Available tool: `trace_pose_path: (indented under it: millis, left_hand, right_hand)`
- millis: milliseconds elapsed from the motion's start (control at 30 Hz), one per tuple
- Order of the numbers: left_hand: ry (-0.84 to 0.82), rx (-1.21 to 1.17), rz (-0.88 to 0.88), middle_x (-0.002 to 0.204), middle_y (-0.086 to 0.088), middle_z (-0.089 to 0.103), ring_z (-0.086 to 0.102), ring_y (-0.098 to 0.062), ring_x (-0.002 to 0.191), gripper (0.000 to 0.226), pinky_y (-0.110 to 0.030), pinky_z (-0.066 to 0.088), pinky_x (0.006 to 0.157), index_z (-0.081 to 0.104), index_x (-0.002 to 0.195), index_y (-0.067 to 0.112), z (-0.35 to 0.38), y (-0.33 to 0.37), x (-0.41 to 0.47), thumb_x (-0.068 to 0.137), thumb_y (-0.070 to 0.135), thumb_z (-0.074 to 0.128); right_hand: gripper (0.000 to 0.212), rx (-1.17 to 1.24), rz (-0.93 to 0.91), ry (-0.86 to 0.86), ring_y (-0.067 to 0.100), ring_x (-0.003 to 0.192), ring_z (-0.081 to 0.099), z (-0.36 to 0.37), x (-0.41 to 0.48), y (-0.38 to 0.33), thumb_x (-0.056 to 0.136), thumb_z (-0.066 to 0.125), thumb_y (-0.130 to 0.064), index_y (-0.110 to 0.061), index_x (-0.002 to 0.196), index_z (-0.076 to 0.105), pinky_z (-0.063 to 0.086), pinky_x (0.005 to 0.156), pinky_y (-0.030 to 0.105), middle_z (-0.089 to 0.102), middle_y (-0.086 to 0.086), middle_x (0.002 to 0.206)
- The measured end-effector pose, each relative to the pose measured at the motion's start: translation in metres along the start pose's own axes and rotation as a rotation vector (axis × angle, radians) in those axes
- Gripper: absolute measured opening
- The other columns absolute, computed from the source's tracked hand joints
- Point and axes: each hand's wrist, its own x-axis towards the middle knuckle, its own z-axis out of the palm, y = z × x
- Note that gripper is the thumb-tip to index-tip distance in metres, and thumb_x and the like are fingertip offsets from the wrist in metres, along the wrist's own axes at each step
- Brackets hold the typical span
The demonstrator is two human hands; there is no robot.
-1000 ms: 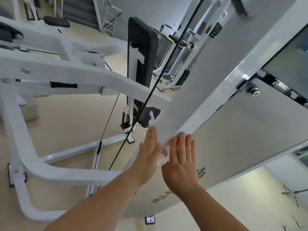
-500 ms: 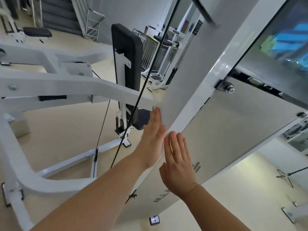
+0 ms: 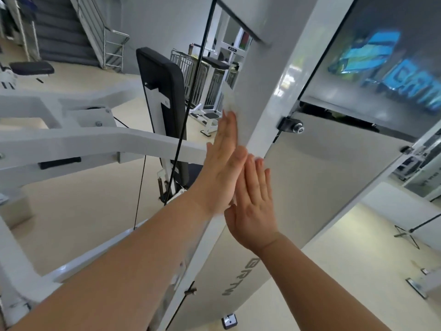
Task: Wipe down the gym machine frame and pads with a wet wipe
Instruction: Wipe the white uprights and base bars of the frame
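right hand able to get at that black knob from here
Probably yes: the right hand lies flat against the grey panel below the knob, and only bare panel shows between them.

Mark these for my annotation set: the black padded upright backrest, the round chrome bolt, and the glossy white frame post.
black padded upright backrest (image 3: 175, 80): head view, upper black side
round chrome bolt (image 3: 298, 128): head view, shiny head
glossy white frame post (image 3: 291, 91): head view, reflective front face
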Motion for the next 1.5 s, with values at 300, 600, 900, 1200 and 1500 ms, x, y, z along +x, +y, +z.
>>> trace_pose_path:
  millis: [300, 600, 900, 1200, 1500]
  left_hand:
    - [-0.055, 0.102, 0.029, 0.165, 0.012, -0.022, -0.020, -0.009, 0.152, 0.101, -0.055, -0.009, 0.123, -0.018, 0.156, 0.028, 0.005, -0.005, -0.030, 0.079, 0.090, 0.004]
    - [0.008, 0.123, 0.044, 0.164, 0.017, -0.020, -0.019, 0.006, 0.147, 0.103, -0.048, -0.011, 0.124, -0.015, 0.156, 0.030, -0.015, 0.018, 0.036, 0.075, 0.092, 0.002]
    - [-0.034, 0.089, 0.177, 0.165, 0.012, -0.022, -0.020, -0.009, 0.152, 0.101, -0.057, -0.010, 0.122, -0.016, 0.158, 0.022, 0.003, 0.050, 0.014, 0.082, 0.085, 0.005]
    - [0.025, 0.066, 0.111, 0.163, 0.027, 0.002, 0.003, 0.005, 0.150, 0.085, -0.013, 0.007, 0.119, -0.001, 0.160, 0.030, -0.010, 0.048, 0.033, 0.093, 0.075, 0.028]
    - [0.709, 0.202, 0.158, 0.115, 0.002, 0.074, 0.067, -0.021, 0.097, 0.036, -0.026, 0.053, 0.085, 0.064, 0.131, 0.020, -0.019, 0.096, 0.028, 0.101, 0.005, 0.050]
  right_hand:
    - [0.108, 0.051, -0.014, -0.083, 0.036, 0.157, 0.000, -0.015, 0.002, 0.004, 0.082, 0.071, -0.014, -0.012, 0.163, -0.001, 0.004, 0.127, 0.053, -0.007, 0.008, 0.171]
    - [0.097, 0.050, -0.008, -0.167, 0.034, 0.157, 0.003, -0.028, 0.004, 0.001, 0.079, 0.058, -0.011, -0.007, 0.162, 0.008, 0.004, 0.127, 0.047, 0.000, 0.008, 0.172]
    - [0.086, 0.071, 0.001, -0.192, 0.036, 0.157, 0.008, -0.021, 0.000, 0.006, 0.078, 0.066, -0.007, -0.001, 0.156, 0.032, 0.010, 0.125, 0.055, 0.011, 0.011, 0.170]
    - [0.092, 0.079, -0.002, -0.169, 0.033, 0.157, 0.009, -0.028, 0.003, 0.004, 0.075, 0.068, -0.005, -0.003, 0.158, 0.028, 0.009, 0.126, 0.047, 0.010, 0.008, 0.171]
    - [0.103, 0.014, -0.038, 0.017, 0.028, 0.156, 0.017, -0.009, 0.002, 0.004, 0.068, 0.059, -0.014, -0.014, 0.162, 0.016, 0.018, 0.125, 0.044, 0.014, 0.003, 0.171]
